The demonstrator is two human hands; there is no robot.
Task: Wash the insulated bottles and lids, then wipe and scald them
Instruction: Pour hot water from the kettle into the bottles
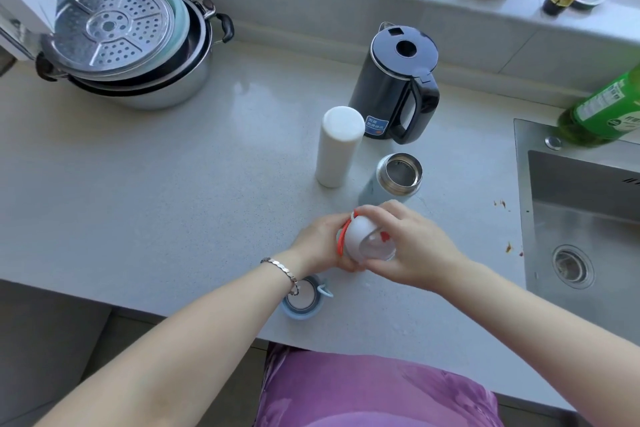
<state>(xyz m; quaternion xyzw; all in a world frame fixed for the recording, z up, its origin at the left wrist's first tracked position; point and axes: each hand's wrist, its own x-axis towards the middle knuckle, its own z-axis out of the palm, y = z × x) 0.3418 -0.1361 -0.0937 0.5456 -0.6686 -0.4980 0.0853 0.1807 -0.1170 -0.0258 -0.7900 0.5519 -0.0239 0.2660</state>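
— head camera first: what do both hands hold?

— a rounded white lid with a red-orange silicone strap (360, 236), lifted just above the pale speckled countertop (156, 191). the left hand (320, 244) cups it from the left, fingers curled under and around it. the right hand (412, 246) closes over its top and right side, fingertips pressed on the dome. a clear section with a small red mark shows near the right palm.

— and the bottles?

— a tall white cylindrical bottle (337, 146) stands on the counter with a flat closed end up; whether that is its base or a cap, i cannot tell. just right of it, an open pale blue insulated bottle with a steel mouth (398, 177) stands upright, its shiny interior visible. both sit just beyond the hands, in front of a black electric kettle (394, 87).

— any other lid?

— a pale blue round lid (303, 298) lies on the counter under the left wrist, near the front edge. the steel sink (581, 218) is off to the right.
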